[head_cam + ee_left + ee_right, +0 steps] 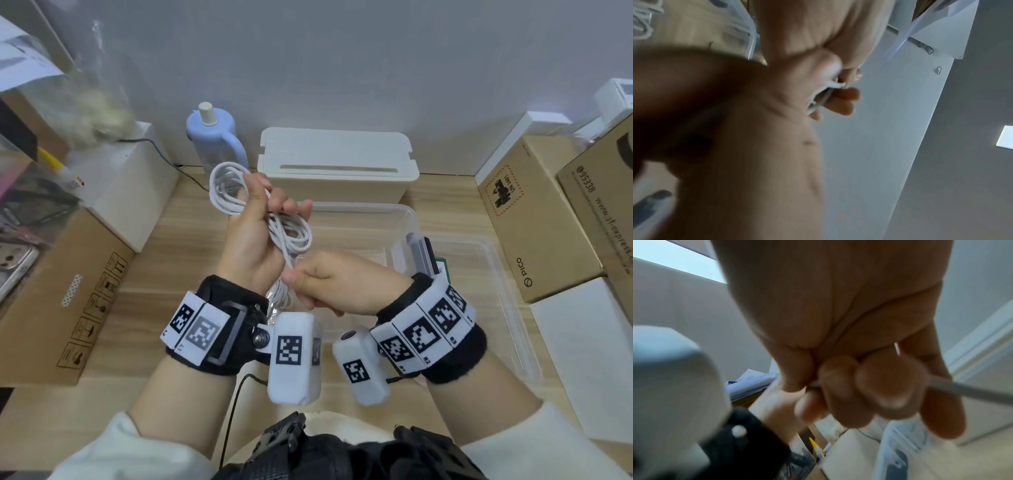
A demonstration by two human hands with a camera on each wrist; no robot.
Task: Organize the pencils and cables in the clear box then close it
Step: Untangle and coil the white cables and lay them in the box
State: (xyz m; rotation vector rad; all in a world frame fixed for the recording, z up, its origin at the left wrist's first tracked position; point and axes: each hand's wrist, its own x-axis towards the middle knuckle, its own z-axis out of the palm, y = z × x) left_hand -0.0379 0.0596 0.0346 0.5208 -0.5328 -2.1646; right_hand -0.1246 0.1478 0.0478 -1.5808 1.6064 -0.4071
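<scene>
A white cable (236, 192) hangs in loops above the desk, gathered in my left hand (255, 228), whose fingers curl round the bundle; the cable (823, 95) shows white between those fingers in the left wrist view. My right hand (320, 286) sits just below and right of it, pinching a strand of the same cable (953, 387) that runs out to the side of the fist. The clear box (407, 219) stands open on the desk behind the hands. Its clear lid (496, 274) lies to the right. No pencils can be made out.
A white lidded organizer (337, 164) and a pale blue bottle (214, 140) stand at the back by the wall. Cardboard boxes (68, 291) line the left side, more cardboard boxes (537, 216) the right. A dark flat object (426, 253) leans at the clear box's right wall.
</scene>
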